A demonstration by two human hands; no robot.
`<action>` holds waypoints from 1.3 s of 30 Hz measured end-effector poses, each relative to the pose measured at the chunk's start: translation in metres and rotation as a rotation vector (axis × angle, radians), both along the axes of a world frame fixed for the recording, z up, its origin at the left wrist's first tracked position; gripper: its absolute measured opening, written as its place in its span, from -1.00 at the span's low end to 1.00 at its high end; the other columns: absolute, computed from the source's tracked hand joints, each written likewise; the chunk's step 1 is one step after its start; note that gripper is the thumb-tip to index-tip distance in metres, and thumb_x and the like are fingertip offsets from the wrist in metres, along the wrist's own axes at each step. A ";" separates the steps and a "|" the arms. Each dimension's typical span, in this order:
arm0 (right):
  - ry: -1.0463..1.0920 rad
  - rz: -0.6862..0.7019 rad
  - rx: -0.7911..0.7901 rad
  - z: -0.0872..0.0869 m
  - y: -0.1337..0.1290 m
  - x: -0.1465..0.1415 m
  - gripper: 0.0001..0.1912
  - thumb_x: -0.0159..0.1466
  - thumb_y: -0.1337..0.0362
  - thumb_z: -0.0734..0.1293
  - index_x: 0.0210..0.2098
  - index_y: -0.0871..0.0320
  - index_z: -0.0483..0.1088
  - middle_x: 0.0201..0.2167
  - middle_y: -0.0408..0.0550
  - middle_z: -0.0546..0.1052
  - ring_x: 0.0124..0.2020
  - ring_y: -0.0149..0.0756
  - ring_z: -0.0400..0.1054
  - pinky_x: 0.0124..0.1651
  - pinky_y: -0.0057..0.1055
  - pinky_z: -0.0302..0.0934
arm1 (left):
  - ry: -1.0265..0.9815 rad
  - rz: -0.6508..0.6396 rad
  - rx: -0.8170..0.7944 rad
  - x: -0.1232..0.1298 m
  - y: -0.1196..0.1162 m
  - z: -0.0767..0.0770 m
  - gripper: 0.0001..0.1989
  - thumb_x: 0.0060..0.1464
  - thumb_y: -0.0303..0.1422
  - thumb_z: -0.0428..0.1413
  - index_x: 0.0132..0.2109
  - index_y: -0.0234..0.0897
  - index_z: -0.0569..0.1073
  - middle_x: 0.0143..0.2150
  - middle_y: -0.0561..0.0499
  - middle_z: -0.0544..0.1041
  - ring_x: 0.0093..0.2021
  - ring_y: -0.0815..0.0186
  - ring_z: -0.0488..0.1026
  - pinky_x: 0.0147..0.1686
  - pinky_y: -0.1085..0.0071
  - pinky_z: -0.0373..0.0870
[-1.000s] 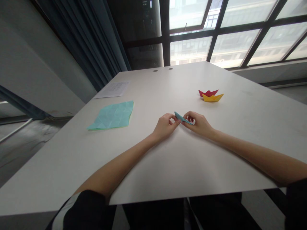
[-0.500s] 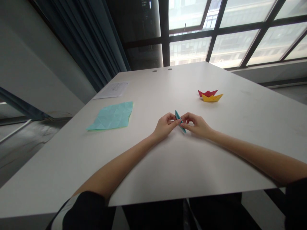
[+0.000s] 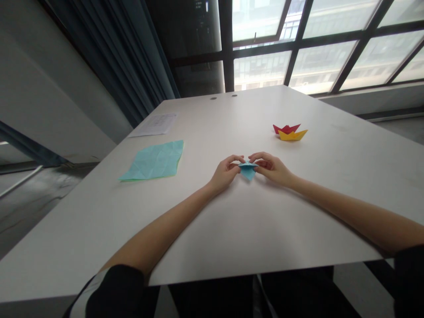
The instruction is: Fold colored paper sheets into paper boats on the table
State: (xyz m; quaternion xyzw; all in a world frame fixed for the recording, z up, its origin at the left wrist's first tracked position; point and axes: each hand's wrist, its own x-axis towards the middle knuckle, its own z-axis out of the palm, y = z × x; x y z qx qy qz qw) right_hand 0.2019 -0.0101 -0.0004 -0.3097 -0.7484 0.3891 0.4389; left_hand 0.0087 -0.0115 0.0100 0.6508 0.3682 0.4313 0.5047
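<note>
A small folded light-blue paper (image 3: 248, 172) is held between my two hands above the white table, with a pointed flap hanging down toward me. My left hand (image 3: 227, 171) pinches its left end between thumb and fingers. At the right end, my right hand (image 3: 272, 168) grips it the same way. Beyond my right hand stand a yellow paper boat (image 3: 292, 135) and, just behind it, a red paper boat (image 3: 285, 129).
Light-blue paper sheets (image 3: 155, 161) with a greenish edge lie on the white table (image 3: 212, 238) to the left. Behind them is a printed white sheet (image 3: 155, 124). A dark curtain and windows stand past the table's far edge.
The folded blue paper was a narrow, slanted strip; now it lies crosswise with a pointed flap showing below. Both hands have shifted their grip to its two ends.
</note>
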 end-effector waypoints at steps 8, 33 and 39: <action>-0.399 -0.026 0.326 0.003 0.006 0.013 -0.82 0.17 0.35 0.22 -0.25 0.11 0.40 -0.25 -0.02 0.49 -0.21 -0.28 0.38 -0.08 -0.29 0.26 | 0.422 0.040 0.317 -0.010 0.002 -0.008 -0.74 -0.07 -0.58 -0.05 -0.31 -0.31 0.51 -0.03 -0.12 0.44 -0.12 0.29 0.44 -0.17 0.35 0.40; -0.632 0.045 0.605 0.000 0.005 0.014 -0.72 0.12 0.48 0.18 -0.23 0.12 0.40 -0.25 -0.04 0.51 -0.20 -0.27 0.36 -0.06 -0.29 0.19 | 0.832 -0.126 0.855 -0.017 -0.001 -0.008 -0.70 -0.06 -0.51 -0.03 -0.17 -0.29 0.47 -0.12 -0.06 0.50 -0.11 0.26 0.38 -0.05 0.33 0.32; -0.610 -0.023 0.504 0.003 -0.001 0.007 -0.87 0.16 0.33 0.23 -0.34 0.13 0.42 -0.36 -0.04 0.54 -0.28 -0.26 0.39 -0.13 -0.30 0.21 | 0.864 -0.179 0.884 -0.017 -0.005 -0.005 -0.77 0.08 -0.43 -0.06 -0.21 -0.26 0.49 -0.18 -0.05 0.52 -0.15 0.29 0.41 -0.10 0.37 0.33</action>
